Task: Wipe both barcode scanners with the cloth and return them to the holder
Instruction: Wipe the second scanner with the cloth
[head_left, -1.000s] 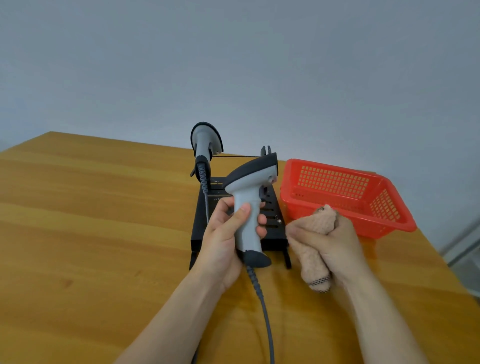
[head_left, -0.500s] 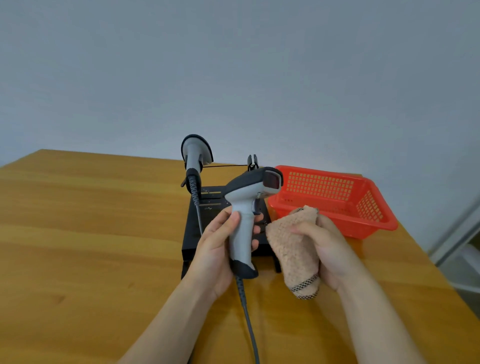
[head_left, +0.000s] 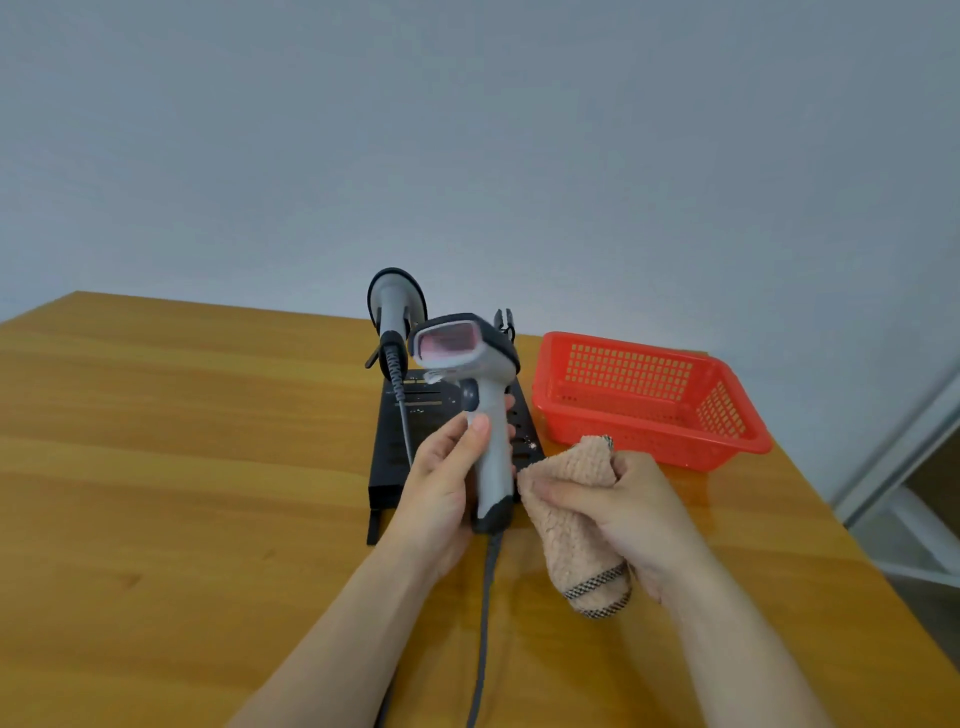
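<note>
We see the left hand gripping the grey scanner by its handle: thumb curled across the front just under the trigger, fingertips showing round the far side. The scanner is upright and lifted off the holder, above the middle of the table, with its pinkish scan window facing the camera. Its dark end cap sits at the heel of the left hand, and its grey cable drops from there to the bottom edge of the frame. The right hand is closed round a bunched beige cloth, thumb lying across the front and fingers folded over the top, and the cloth's checked hem hangs out below the hand. The cloth is right beside the lower part of the handle on its right side, and we cannot tell if it actually touches. The black slotted holder lies flat on the table behind both hands. The second scanner stands docked at the holder's back left, and its coiled cable runs down over the base. A red mesh basket sits just right of the holder, near the table's far right corner, and we cannot see anything inside it.
</note>
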